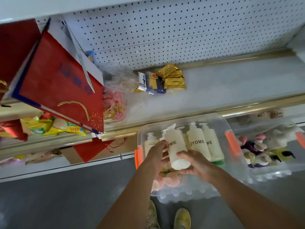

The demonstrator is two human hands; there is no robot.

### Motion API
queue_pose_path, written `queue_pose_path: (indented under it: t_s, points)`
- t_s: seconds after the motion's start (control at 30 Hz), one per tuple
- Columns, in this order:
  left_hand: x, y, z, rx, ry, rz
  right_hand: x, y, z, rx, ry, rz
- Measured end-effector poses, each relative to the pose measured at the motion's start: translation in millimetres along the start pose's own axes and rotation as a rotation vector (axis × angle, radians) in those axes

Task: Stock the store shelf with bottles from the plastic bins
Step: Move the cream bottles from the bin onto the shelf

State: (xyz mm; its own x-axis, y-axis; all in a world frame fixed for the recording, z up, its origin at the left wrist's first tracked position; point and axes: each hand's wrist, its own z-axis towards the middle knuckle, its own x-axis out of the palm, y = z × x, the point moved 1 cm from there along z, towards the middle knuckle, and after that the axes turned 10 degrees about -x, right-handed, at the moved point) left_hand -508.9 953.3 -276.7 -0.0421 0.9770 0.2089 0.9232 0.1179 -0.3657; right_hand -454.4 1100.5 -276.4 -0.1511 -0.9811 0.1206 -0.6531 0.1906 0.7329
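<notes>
Red gift bag (59,83) overhanging shelf (231,80)

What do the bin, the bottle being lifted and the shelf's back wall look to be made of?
The bin looks like clear, glossy plastic: its contents show through the walls. The bottle held in both hands seems matte, cream-coloured opaque plastic with printed lettering and a pump top. The back wall appears to be white-painted pegboard, probably metal, given its regular rows of small holes, though the frame cannot confirm that.
</notes>
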Motion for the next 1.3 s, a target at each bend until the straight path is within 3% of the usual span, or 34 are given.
queue_pose_path:
  t_s: [0.3, 0.43, 0.6, 0.7, 0.9, 1.3]
  points:
    - [-9, -50, -62, 0.141, 0.091, -0.012, 13, 46, -41, 0.025, 0.393, 0.253]
    - [-13, -77, -104, 0.335, 0.031, 0.173, 36, 79, -62, -0.101, 0.503, 0.055]
    - [-11, -106, -158, 0.581, -0.077, 0.264, 62, 115, -82, -0.317, 0.247, -0.326]
    - [-11, -120, -196, 0.736, -0.081, 0.268, 70, 141, -101, -0.445, 0.188, -0.459]
    - [-13, -147, -267, 0.948, -0.084, 0.304, 89, 193, -131, -0.681, 0.237, -0.382]
    - [-34, -200, -352, 1.098, -0.133, 0.309, 141, 264, -165, -0.917, 0.244, -0.463]
